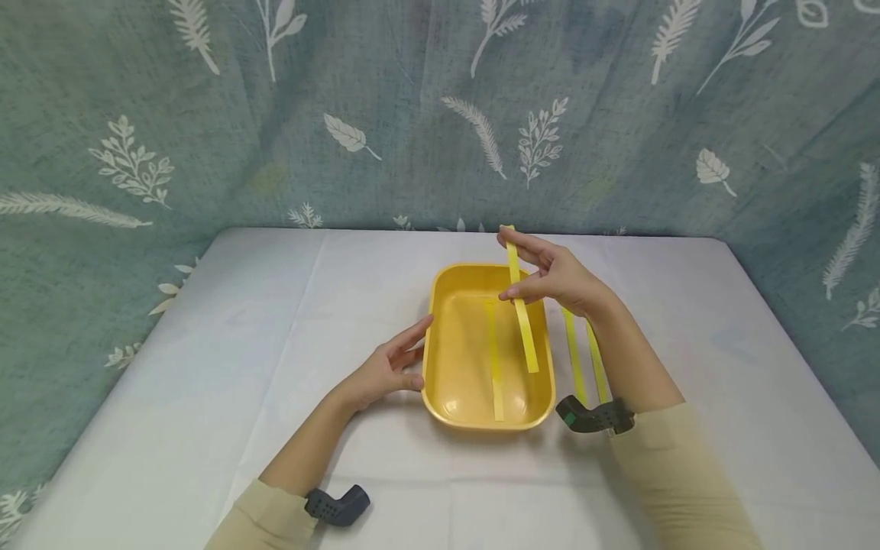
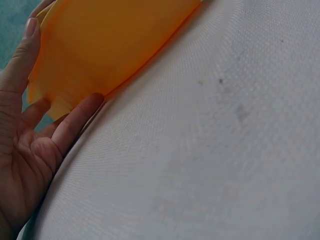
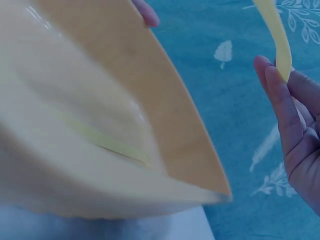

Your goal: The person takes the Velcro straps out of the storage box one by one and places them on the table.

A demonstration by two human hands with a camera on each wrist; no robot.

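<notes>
A yellow plastic basin [image 1: 447, 382] with rounded corners sits on the table. My left hand [image 1: 388, 370] rests against its left side, fingers and thumb extended; in the left wrist view the fingertips touch the orange-looking basin wall [image 2: 115, 45]. Over the basin's right half, my right hand [image 1: 560, 279] holds a narrow yellow strip [image 1: 524, 328], which hangs down at a slant. The right wrist view shows the strip's end [image 3: 282, 55] pinched in the fingertips. Another yellow strip [image 1: 495, 359] lies lengthwise inside the basin.
Two more yellow strips [image 1: 574, 359] lie on the table right of the basin, partly behind the right forearm. A white cloth [image 1: 275, 305] covers the table. A blue-green curtain with white leaves [image 1: 412, 114] hangs behind. Dark devices [image 1: 337, 506] sit at both wrists.
</notes>
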